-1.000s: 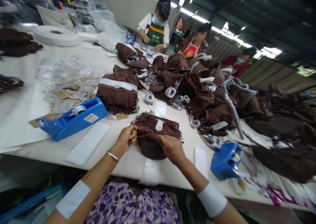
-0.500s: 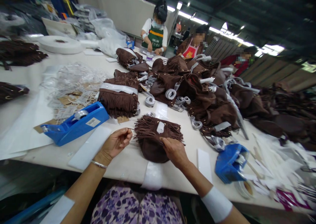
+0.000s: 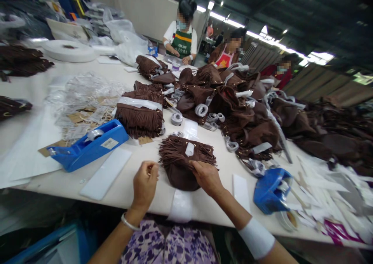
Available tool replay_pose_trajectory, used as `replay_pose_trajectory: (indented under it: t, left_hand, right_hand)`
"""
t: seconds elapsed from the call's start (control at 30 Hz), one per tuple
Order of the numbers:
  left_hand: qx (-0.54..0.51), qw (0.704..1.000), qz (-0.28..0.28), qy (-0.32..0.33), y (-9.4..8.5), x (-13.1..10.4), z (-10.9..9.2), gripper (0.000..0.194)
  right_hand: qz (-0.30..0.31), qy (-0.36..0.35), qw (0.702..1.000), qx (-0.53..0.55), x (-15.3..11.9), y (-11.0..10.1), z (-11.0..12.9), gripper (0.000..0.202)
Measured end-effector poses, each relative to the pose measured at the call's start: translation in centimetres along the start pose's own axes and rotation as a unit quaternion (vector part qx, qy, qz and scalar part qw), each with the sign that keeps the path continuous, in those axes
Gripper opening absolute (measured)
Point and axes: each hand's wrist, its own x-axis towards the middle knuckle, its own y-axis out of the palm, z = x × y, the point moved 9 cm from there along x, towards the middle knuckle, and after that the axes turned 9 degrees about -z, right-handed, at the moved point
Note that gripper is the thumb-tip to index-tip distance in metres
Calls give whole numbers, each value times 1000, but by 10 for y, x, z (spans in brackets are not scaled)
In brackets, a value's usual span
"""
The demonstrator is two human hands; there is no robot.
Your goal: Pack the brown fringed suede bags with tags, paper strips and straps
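A dark brown fringed bag [image 3: 182,176] lies on the table in front of me, its fringe spread over the upper part and a small white wrapped piece on top. My right hand [image 3: 206,177] is closed on the bag's right side, thumb and fingers at the fringe's lower edge. Just left of the bag is my left hand [image 3: 145,184], fingers curled together close to the fringe ends. Whatever those fingers hold, if anything, is too small to make out. A white sheet [image 3: 180,206] sticks out from under the bag toward the table's front edge.
Blue tape dispensers stand left [image 3: 90,143] and right [image 3: 271,190]. Behind the bag lie another fringed bag [image 3: 140,120] and a heap of brown bags [image 3: 221,97]. Clear plastic and tags [image 3: 87,101] cover the left. Across the table works a person in a green apron [image 3: 182,42].
My left hand has moved right and slightly down, closer to the bag, its fingers curling in; earlier it pulled a fringe strand out leftward. My right hand stays on the bag.
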Motion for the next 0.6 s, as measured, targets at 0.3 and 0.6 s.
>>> replay_pose_trajectory:
  t: [0.3, 0.6]
  left_hand:
    - [68, 996, 18, 57, 49, -26, 10, 21]
    - [-27, 999, 37, -22, 58, -11, 29, 27]
  right_hand:
    - [-4, -12, 999, 47, -7, -4, -7, 26]
    - [-20, -78, 996, 27, -18, 3, 1, 36]
